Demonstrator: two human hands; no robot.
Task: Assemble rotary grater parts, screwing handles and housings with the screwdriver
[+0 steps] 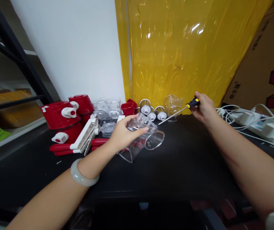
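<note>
My left hand (125,132) is closed around a clear plastic part (145,123) with a round, tube-like opening, held above the black table. In my right hand (204,107) is a screwdriver (193,103) with a black and yellow handle. Its metal shaft points left and down, and the tip is close to the edge of the clear part; whether they touch I cannot tell. Below my left hand, another clear plastic piece (129,153) shows partly. Behind the hands lie several metal grater drums (145,107) with white ends.
Red housings with white knobs (62,116) and white-and-red handles (85,137) stand at left. Clear cups (107,105) and red pushers (128,108) sit at the back. White cables and a power strip (266,127) lie at right, near a cardboard box (259,60). Yellow film (175,48) hangs behind.
</note>
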